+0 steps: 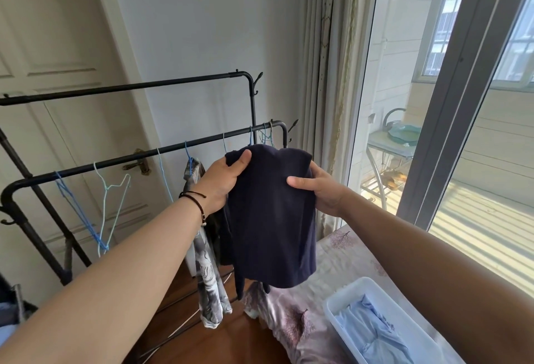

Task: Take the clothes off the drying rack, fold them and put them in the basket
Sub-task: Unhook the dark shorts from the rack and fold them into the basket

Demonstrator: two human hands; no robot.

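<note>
- The left hand [224, 180] gripped the top left edge of a navy garment [271, 219], thumb curled over the front of the cloth and fingers hidden behind it.
- The right hand [320, 190] pinched the garment's right edge, thumb pressed flat on the front and fingers tucked behind.
- The garment hung in the air between both hands, doubled over at the top, its lower hem dangling free above the edge of the bed [341, 254].
- It was held in front of the rack [161, 151], off the rail; whether it touched the rack could not be told.
- A dark cord bracelet [193, 200] circled the left wrist.
- A grey patterned garment [206, 271] hung from the rack's lower rail on a blue hanger, just left of and partly behind the navy one.
- Bare hangers [111, 199], blue and pale green, hung along the lower rail to the left, and a few more were bunched at its right end.
- The rack's upper rail [124, 87] carried nothing.
- A white basket [335, 304] sat on the bed at lower right, near the right forearm.
- A folded light blue shirt [372, 334] lay inside the basket.
- The bed wore a pale cover printed with trees.
- Behind the rack stood a cream door [57, 45] with a brass handle.
- Curtains [332, 45] hung at the right, beside a glass door to a balcony.
</note>
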